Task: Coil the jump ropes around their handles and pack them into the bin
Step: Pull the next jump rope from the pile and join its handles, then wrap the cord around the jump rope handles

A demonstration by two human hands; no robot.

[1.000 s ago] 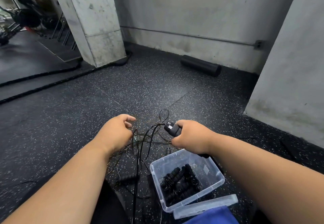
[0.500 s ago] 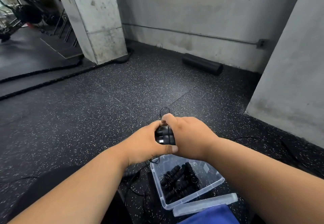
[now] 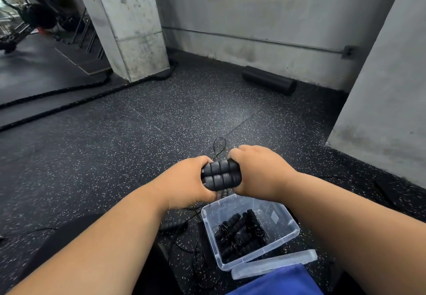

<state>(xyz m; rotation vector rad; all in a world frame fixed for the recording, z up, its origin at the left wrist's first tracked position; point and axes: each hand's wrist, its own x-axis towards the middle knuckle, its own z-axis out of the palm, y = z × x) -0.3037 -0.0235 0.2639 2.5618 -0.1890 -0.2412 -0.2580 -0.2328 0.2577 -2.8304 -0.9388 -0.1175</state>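
Two black ribbed jump rope handles [image 3: 220,174] lie side by side between my hands, above the floor. My left hand [image 3: 186,185] grips their left end and my right hand [image 3: 255,172] grips their right end. A thin black rope loop [image 3: 219,144] sticks out beyond the handles. Just below, a clear plastic bin [image 3: 285,237] on the floor holds several coiled black jump ropes [image 3: 239,232]. Another loose black handle [image 3: 171,225] with tangled thin rope lies on the floor left of the bin.
The bin's clear lid [image 3: 274,264] lies at its near side, next to blue cloth [image 3: 276,283]. A black foam roller [image 3: 268,80] lies by the far wall. A thick battle rope [image 3: 69,105] runs past a concrete pillar [image 3: 129,24]. A concrete wall [image 3: 387,87] stands at right.
My left hand came in from the loose ropes to meet my right hand. Both handles now sit together between the two hands, pulled slightly further apart than half a second ago.
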